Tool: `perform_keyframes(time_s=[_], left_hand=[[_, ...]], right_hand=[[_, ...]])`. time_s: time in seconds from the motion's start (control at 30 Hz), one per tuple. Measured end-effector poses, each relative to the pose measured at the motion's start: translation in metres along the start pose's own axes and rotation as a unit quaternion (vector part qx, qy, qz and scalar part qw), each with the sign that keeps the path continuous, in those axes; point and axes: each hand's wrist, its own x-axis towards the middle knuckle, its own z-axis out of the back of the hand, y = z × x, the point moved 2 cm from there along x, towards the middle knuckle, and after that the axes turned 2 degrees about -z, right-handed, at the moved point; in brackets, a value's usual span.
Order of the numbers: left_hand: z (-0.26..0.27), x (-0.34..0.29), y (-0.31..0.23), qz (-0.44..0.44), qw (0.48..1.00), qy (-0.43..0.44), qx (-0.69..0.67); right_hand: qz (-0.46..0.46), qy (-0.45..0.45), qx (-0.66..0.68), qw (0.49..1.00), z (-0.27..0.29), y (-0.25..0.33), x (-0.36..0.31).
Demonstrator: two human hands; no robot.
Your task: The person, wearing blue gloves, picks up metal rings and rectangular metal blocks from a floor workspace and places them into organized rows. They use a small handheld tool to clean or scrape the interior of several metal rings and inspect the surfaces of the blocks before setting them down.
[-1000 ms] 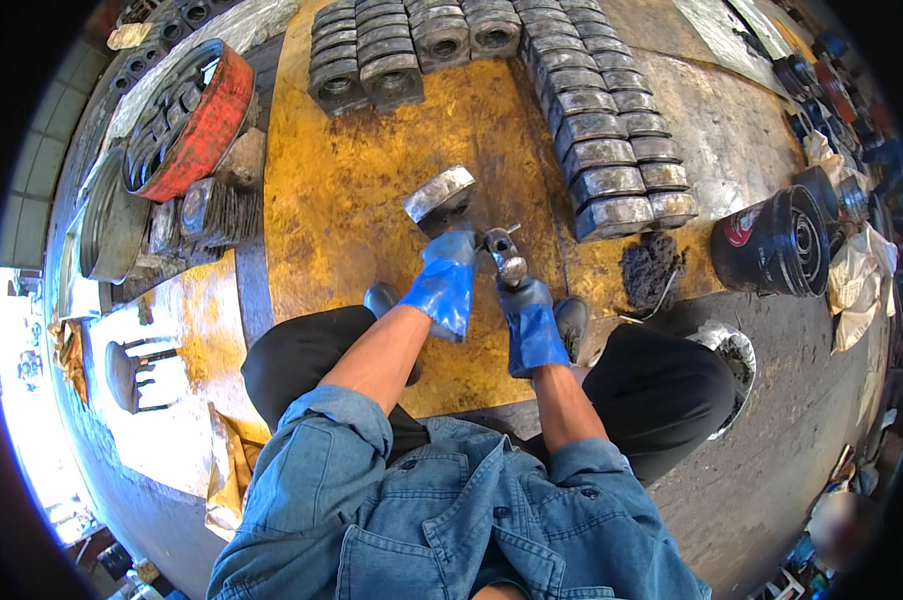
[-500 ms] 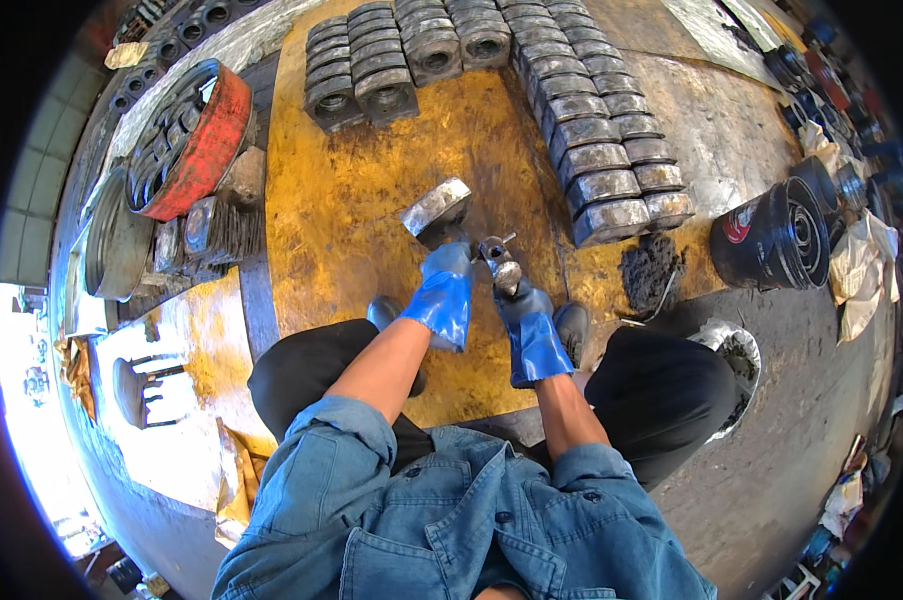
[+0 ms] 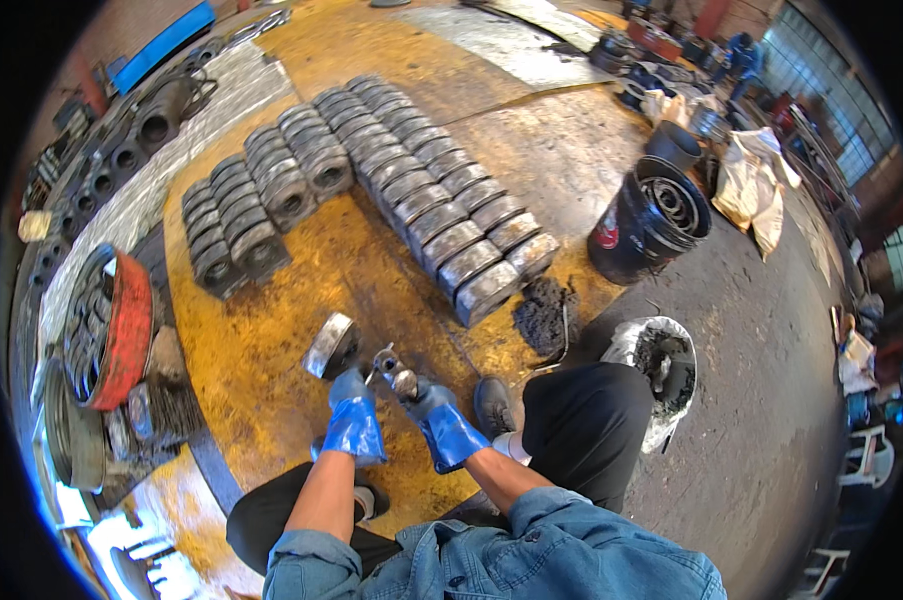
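My left hand (image 3: 354, 412), in a blue rubber glove, is closed at the near side of a worn metal block (image 3: 328, 344) with a curved, bright edge. Its fingertips are partly hidden by the block and dark with grime. Close beside it, my right hand (image 3: 439, 422), in a matching glove, grips a small metal tool (image 3: 401, 378) with a rounded shiny end and a thin pin sticking out. The tool's head lies just right of the block; whether they touch I cannot tell.
Rows of similar metal blocks (image 3: 441, 215) stand ahead on the yellow-stained floor. A pile of black paste (image 3: 543, 315), a white-lined bucket (image 3: 686, 400) with dark stuff and a black bucket (image 3: 631, 245) are at right. A red ring-shaped container (image 3: 131, 330) stands left.
My view has swung right and up, so the scene sits lower and further left. Both hands keep their holds; the small tool's head has turned a little toward the left hand.
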Motion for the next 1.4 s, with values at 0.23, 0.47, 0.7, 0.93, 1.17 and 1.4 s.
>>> perform_keyframes(time_s=[0.23, 0.47, 0.7, 0.93, 1.17, 1.4], left_hand=[[0.008, -0.005, -0.024, 0.000, 0.996, 0.017, -0.090], [-0.031, 0.018, 0.054, -0.004, 0.989, -0.035, -0.145], [0.005, 0.002, 0.019, 0.024, 0.997, 0.003, -0.067], [0.031, -0.009, -0.030, 0.031, 0.998, 0.053, 0.026], [0.025, -0.009, -0.020, 0.026, 0.999, 0.021, 0.018], [0.027, -0.007, -0.013, 0.001, 0.999, 0.018, 0.035]], right_hand=[[-0.032, 0.037, -0.001, 0.999, 0.020, 0.005, -0.007], [-0.024, 0.022, 0.027, 0.999, 0.026, 0.022, -0.018], [-0.212, 0.112, 0.420, 0.875, 0.034, 0.012, -0.022], [-0.440, 0.205, 0.647, 0.588, -0.042, -0.065, 0.019], [-0.341, 0.101, 0.675, 0.646, -0.037, -0.065, 0.050], [-0.218, -0.060, 0.010, 0.974, 0.021, -0.043, 0.037]])
